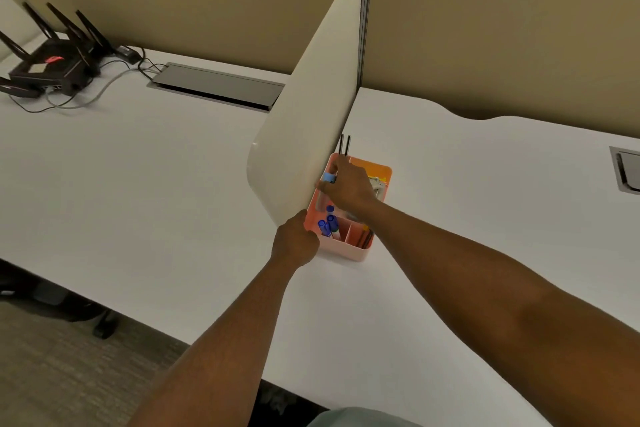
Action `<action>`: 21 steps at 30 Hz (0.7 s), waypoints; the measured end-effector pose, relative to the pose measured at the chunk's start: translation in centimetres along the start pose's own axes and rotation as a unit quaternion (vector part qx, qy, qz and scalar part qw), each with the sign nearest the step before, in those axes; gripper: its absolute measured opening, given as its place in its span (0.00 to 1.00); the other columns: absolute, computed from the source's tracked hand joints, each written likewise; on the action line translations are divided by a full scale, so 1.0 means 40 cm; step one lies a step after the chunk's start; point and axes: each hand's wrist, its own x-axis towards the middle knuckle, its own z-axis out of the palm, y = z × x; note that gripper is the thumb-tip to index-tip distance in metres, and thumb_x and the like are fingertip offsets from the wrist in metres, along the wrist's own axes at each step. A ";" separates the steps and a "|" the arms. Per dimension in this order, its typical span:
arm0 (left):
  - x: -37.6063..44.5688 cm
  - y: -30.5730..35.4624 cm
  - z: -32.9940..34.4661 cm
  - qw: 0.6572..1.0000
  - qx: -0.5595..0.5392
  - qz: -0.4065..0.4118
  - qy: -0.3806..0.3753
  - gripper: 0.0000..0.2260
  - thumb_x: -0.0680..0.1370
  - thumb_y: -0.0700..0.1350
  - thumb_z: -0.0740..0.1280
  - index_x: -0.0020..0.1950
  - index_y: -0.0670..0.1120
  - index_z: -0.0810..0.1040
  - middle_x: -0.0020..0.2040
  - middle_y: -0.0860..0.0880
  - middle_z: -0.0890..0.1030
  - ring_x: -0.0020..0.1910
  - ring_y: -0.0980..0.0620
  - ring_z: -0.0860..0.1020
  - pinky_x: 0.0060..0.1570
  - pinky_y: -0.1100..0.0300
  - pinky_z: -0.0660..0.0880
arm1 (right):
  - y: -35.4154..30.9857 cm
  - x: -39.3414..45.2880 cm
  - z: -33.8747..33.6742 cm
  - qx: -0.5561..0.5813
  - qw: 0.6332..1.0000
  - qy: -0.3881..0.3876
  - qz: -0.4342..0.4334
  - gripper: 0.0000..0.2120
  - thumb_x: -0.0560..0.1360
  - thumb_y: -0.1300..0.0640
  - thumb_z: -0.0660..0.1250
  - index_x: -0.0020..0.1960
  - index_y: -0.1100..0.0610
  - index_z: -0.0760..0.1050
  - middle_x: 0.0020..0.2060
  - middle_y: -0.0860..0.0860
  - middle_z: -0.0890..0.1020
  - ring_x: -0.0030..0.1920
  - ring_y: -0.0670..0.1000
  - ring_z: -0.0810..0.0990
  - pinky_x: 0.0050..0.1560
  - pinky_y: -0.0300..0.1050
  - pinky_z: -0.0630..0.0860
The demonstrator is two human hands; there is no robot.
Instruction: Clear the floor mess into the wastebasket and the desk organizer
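Organizer (349, 250) steadied by left grip (295, 242); right grip (349, 188) pinches blue-capped marker (328, 178).

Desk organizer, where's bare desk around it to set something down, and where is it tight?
Bare desk lies right of the pink desk organizer, toward the grommet, and in front of it between the forearms. Left is tight: the divider panel sits against it, with the left hand at the corner. The right hand covers its top.

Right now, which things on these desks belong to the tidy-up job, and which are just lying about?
Part of the job:
pink desk organizer
blue-capped marker, held by the right hand
blue markers already inside
left hand, at the organizer's corner

Just lying about:
black router
cream divider panel
cable tray lid
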 end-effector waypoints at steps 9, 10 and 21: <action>-0.032 -0.005 -0.015 1.000 0.000 -0.004 -0.003 0.20 0.79 0.37 0.61 0.71 0.43 0.69 0.68 0.43 0.75 0.66 0.42 0.73 0.63 0.54 0.71 | -0.008 -0.048 0.001 -0.096 0.995 0.027 -0.019 0.12 0.78 0.52 0.64 0.43 0.61 0.77 0.39 0.55 0.78 0.41 0.52 0.77 0.42 0.44 0.70; -0.038 0.000 -0.018 1.000 0.004 -0.001 -0.003 0.21 0.79 0.37 0.61 0.72 0.44 0.67 0.69 0.43 0.74 0.67 0.43 0.72 0.65 0.54 0.70 | -0.005 -0.061 -0.003 -0.093 0.995 0.038 -0.024 0.13 0.78 0.51 0.64 0.46 0.61 0.78 0.42 0.55 0.80 0.44 0.52 0.78 0.45 0.44 0.72; -0.125 0.039 -0.040 0.994 0.012 0.108 0.021 0.16 0.78 0.36 0.63 0.66 0.44 0.71 0.62 0.44 0.78 0.61 0.44 0.76 0.58 0.58 0.72 | 0.069 -0.250 -0.013 -0.143 0.976 0.157 -0.054 0.13 0.80 0.53 0.60 0.52 0.59 0.79 0.49 0.56 0.83 0.49 0.55 0.79 0.50 0.48 0.76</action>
